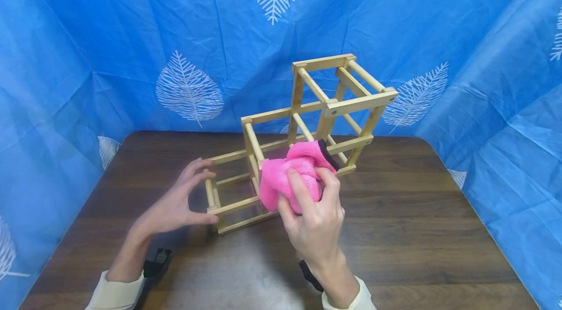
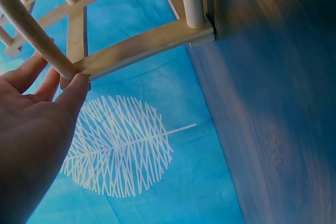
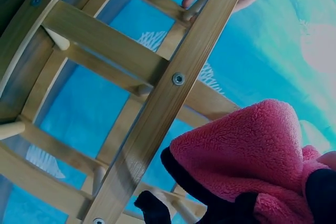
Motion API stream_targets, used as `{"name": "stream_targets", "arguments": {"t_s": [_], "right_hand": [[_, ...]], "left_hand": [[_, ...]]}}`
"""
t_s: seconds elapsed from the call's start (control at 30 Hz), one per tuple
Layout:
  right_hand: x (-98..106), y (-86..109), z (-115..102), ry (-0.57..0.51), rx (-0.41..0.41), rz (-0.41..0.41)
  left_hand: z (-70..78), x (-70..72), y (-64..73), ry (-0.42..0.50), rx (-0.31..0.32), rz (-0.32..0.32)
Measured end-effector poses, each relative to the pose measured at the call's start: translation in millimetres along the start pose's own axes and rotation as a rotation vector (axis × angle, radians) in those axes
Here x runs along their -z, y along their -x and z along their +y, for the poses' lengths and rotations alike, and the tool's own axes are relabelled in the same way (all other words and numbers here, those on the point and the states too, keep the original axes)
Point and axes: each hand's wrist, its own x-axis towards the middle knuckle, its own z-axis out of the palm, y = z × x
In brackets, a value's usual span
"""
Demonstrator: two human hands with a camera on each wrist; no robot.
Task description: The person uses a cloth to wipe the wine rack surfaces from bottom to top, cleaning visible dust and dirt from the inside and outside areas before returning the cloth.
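A stepped wooden rack (image 1: 360,104) of slats and round dowels stands on the table, its tall part at the right. At its low left end my left hand (image 1: 169,207) spans the frame, thumb at the front corner and fingers at the back one. The left wrist view shows that thumb (image 2: 76,90) against the rack's corner (image 2: 84,66). My right hand (image 1: 313,215) holds a bunched pink fleecy cloth (image 1: 290,178) with dark edging against the rack's middle step. In the right wrist view, the cloth (image 3: 241,150) hangs beside a slat (image 3: 168,93); most of that hand is out of sight.
The dark wood-grain tabletop (image 1: 408,222) extends around the rack. Behind and on both sides hangs a blue curtain (image 1: 123,17) with white leaf prints. Black straps (image 1: 157,262) sit at both wrists, next to pale sleeves (image 1: 116,290).
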Motion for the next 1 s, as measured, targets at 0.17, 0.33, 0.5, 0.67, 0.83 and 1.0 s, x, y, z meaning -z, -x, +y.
{"name": "stream_targets", "arguments": {"t_s": [0.17,0.33,0.5,0.67,0.83,1.0], "right_hand": [[0,0.9,2,0.007,-0.012,0.019],[2,-0.8,8,0.014,-0.016,0.027],[7,-2.7,21,0.018,-0.050,0.032],[13,-3.5,36,0.024,-0.096,0.048],[18,-3.1,46,0.029,-0.142,0.040],[22,-3.8,53,0.038,-0.190,0.038]], "left_hand": [[-0.7,0.4,-0.1,-0.006,0.002,0.005],[-1.5,0.3,-0.3,-0.014,-0.002,0.011],[-2.1,-0.3,0.2,-0.012,-0.002,0.015],[-2.9,-0.5,0.8,-0.005,0.025,0.025],[-3.0,0.3,0.3,0.011,0.032,0.017],[-5.0,0.5,-1.0,0.021,0.034,0.007]]}}
